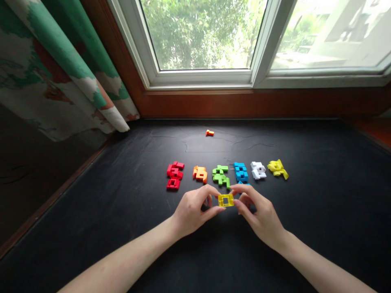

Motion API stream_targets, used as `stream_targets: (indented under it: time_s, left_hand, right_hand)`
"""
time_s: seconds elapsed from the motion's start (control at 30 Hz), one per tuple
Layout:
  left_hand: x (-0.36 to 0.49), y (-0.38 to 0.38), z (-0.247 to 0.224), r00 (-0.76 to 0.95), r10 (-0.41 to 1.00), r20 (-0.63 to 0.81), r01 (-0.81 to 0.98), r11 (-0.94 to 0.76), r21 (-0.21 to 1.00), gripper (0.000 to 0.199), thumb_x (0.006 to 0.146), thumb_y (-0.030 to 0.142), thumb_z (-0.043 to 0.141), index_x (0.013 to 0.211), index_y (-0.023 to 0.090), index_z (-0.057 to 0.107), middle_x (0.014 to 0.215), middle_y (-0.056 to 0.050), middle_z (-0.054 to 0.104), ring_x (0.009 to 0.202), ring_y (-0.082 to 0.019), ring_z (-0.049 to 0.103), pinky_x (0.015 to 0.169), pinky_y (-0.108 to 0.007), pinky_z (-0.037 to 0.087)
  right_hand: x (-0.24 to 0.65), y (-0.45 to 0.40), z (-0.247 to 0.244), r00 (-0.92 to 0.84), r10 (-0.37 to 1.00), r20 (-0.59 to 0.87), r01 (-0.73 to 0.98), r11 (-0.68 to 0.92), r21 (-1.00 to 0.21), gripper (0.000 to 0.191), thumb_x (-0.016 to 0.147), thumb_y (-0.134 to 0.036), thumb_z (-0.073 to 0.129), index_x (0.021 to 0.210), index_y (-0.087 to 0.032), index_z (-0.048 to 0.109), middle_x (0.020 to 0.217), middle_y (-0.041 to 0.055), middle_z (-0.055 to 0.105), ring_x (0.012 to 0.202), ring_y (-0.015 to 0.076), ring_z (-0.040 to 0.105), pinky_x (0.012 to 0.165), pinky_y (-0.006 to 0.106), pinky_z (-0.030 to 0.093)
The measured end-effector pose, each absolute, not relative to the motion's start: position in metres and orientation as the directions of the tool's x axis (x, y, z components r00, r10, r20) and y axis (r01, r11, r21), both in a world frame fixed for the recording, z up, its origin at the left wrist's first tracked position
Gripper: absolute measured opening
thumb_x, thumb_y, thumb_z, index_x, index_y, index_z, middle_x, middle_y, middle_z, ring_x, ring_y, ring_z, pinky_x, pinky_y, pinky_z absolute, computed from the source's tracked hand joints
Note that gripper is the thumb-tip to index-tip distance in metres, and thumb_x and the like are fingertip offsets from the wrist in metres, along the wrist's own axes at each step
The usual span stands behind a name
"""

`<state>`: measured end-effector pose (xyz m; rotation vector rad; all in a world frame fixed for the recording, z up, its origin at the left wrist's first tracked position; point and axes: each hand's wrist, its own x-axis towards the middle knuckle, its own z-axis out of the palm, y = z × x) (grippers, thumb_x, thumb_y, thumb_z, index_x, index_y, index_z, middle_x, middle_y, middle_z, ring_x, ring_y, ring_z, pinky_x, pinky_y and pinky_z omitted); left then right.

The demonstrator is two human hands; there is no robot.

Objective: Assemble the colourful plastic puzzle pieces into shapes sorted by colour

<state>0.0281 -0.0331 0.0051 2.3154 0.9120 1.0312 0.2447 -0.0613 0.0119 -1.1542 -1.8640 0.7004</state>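
Note:
Between my two hands is a small yellow plastic block (226,200) with a square opening through its middle. My left hand (197,207) pinches its left side with thumb and fingertips. On its right side, my right hand (259,209) has its thumb and index finger closed. Just beyond the fingers lie green plastic pieces (220,175) and blue plastic pieces (240,171); my right fingers partly hide a lower blue piece.
Red pieces (175,175) and orange pieces (200,173) lie to the left in the row. White pieces (258,170) and yellow pieces (277,168) lie to the right. A lone orange piece (209,133) is farther back on the black surface (106,228). Behind stand a window (201,77) and a curtain (91,81).

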Motion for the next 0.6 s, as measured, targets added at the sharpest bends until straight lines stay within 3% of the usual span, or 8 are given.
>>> stream_targets:
  time_s: [0.3,0.6]
  left_hand:
    - [0.0269,-0.0313,0.0021,0.529,0.707,0.469,0.394,-0.694,0.602,0.035,0.092,0.050,0.059,0.098,0.016,0.057,0.079,-0.004,0.069,0.059,-0.013,0.060,0.057,-0.023,0.051]
    - [0.0271,-0.0315,0.0047,0.547,0.717,0.432,0.385,-0.673,0.631,0.040,0.089,0.054,0.061,0.097,0.015,0.058,0.081,-0.004,0.069,0.062,-0.013,0.061,0.058,-0.023,0.050]
  right_hand:
    - [0.2450,-0.0623,0.0110,-0.260,0.895,0.363,0.443,0.445,-0.779,0.022,0.096,-0.017,0.053,0.117,-0.022,0.056,0.089,0.0010,0.067,0.055,0.0098,0.056,0.046,0.020,0.044]
    - [0.2444,-0.0622,0.0097,-0.270,0.887,0.375,0.439,0.460,-0.772,0.025,0.096,-0.016,0.052,0.119,-0.024,0.054,0.093,0.0008,0.067,0.056,0.0098,0.057,0.053,0.021,0.049]
